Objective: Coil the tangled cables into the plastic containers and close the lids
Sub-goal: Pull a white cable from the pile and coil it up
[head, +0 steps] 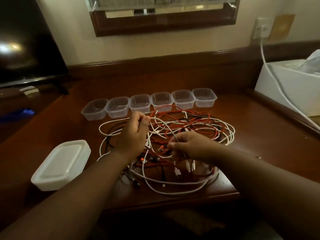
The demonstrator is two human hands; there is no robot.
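A tangle of white, red and black cables lies on the wooden desk. Behind it stands a row of several clear plastic containers, all without lids and with nothing inside. A stack of white lids sits at the front left. My left hand is raised over the left of the tangle, its fingers curled round a white cable. My right hand hovers over the middle and pinches a white cable between thumb and fingertips. Several plugs hang below it.
A dark television stands at the back left. A white tissue box sits at the right, with a white cord running from a wall socket across it. A framed mirror hangs on the wall.
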